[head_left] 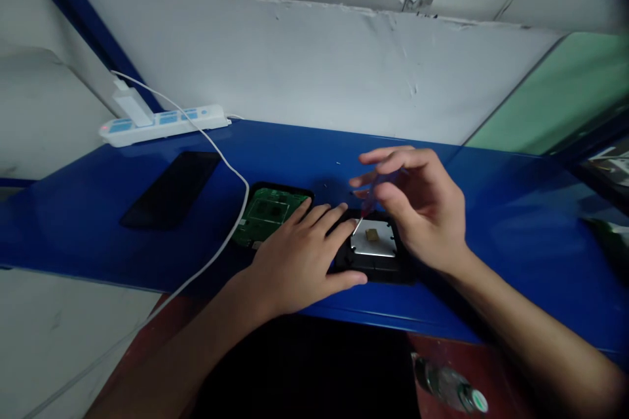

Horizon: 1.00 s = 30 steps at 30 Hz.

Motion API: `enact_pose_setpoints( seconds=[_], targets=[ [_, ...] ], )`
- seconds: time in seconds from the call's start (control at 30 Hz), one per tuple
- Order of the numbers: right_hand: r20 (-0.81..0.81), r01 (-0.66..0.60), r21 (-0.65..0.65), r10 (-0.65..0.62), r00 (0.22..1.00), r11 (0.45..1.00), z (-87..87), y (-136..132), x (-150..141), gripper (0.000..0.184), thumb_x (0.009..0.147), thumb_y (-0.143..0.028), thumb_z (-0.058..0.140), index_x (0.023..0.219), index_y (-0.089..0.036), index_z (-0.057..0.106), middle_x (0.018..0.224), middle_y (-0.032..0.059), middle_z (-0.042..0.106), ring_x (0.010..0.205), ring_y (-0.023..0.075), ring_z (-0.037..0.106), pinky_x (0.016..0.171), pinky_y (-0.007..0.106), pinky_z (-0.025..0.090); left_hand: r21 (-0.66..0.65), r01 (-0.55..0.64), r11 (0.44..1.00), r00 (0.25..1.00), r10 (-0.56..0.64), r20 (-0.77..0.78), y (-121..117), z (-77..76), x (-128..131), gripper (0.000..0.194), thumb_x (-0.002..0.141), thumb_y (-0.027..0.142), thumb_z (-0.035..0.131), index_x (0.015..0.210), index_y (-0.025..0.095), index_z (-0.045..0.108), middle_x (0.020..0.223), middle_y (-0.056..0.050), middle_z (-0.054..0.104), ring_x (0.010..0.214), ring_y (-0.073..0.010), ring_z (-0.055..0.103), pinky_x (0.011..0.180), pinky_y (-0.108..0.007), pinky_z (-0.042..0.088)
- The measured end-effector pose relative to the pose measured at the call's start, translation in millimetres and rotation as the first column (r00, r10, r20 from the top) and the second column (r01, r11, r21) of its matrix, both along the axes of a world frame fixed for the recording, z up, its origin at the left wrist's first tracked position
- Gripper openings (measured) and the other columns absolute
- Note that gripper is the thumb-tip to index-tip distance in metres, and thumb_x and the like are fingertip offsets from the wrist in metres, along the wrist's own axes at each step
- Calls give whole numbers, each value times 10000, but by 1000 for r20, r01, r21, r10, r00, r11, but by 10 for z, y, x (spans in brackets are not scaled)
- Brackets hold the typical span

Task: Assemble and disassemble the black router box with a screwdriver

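Note:
My right hand (422,209) is closed around a small screwdriver (372,200) with a see-through purplish handle. Its thin metal shaft slants down to the upper left corner of a silver plate (361,247). That plate sits in a black plastic housing (388,273) and has a small gold-coloured square (372,234) in its middle. My left hand (299,258) lies with fingers spread over the housing's left side, thumb along the lower edge. Partly under its fingers is another black shell holding a green circuit board (265,213).
A dark, flat, phone-like slab (170,190) lies on the blue table (511,222). Behind it is a white power strip (167,126) with a charger (132,105); its white cable (216,144) crosses the table. Tiny screws (338,163) lie beyond my hands. A clear bottle (447,386) lies below the table edge.

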State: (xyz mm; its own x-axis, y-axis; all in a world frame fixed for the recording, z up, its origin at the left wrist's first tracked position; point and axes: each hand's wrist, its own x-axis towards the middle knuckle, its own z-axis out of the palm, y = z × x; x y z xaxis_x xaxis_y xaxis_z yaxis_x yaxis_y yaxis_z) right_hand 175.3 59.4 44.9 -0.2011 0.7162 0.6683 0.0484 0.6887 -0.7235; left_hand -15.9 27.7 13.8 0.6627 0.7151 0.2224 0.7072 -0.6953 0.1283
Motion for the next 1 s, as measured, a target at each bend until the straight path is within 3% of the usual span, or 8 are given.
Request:
enact_pose_setpoints(
  seconds=[0.13,0.27,0.33,0.47,0.6,0.73,0.87,1.0],
  targets=[
    [-2,92,60,-92,996,994,-14,12,-7,162,883,-207,711,1023,-250,640,970,1,617,776,138,705,636,288,622,8,3,1000,1000,-3,-5,0,-13,-8,703,936,673,510,1412,155,499,1494,-147,498,1378,-320,458,1205,-532,258],
    [31,57,-5,-57,998,998,-39,-43,-15,274,994,-219,535,1262,-275,552,1085,28,691,894,160,731,723,323,634,12,-3,1000,1000,3,-26,8,-11,-5,707,941,679,494,1418,158,494,1514,-146,475,1395,-335,437,1205,-548,247],
    [49,25,-4,-25,999,1000,-66,-55,-13,261,1026,-228,457,1264,-274,553,1154,43,692,970,174,725,796,367,629,18,-5,1000,999,6,-33,9,-8,-1,703,940,678,495,1418,163,493,1517,-144,472,1394,-332,439,1206,-549,244],
    [51,38,77,-42,998,996,-106,-29,-5,218,951,-240,614,1165,-285,601,1165,39,628,940,179,703,771,384,624,22,-8,1000,999,9,-43,1,-6,-4,700,935,677,503,1409,161,495,1517,-148,473,1394,-328,442,1209,-545,242],
    [44,120,166,-129,991,979,-110,-10,0,282,842,-204,755,1088,-286,644,1029,19,593,855,166,664,669,345,617,19,-6,1000,999,6,-39,-2,-3,-11,687,930,672,518,1407,178,488,1521,-134,474,1393,-321,449,1210,-530,249],
    [36,164,125,-170,985,978,-107,-62,-6,282,909,-192,667,1168,-294,623,994,16,640,840,164,676,689,350,625,27,-6,1000,1000,6,-18,0,-2,-8,683,927,670,530,1391,170,491,1505,-140,490,1393,-316,448,1213,-532,241],
    [76,78,33,-81,994,996,-101,-115,2,351,1012,-218,472,1354,-283,514,1146,51,689,956,186,708,801,400,627,11,-9,1000,1000,9,-14,0,0,-4,663,923,664,543,1364,170,512,1497,-142,495,1405,-321,433,1216,-536,237],
    [90,99,117,-110,990,988,-104,-78,27,295,948,-271,612,1242,-285,588,1180,54,631,925,189,695,762,396,625,6,-10,1000,1000,10,-13,0,9,-8,663,919,655,557,1357,159,513,1490,-151,501,1395,-322,447,1215,-536,242]
  ],
)
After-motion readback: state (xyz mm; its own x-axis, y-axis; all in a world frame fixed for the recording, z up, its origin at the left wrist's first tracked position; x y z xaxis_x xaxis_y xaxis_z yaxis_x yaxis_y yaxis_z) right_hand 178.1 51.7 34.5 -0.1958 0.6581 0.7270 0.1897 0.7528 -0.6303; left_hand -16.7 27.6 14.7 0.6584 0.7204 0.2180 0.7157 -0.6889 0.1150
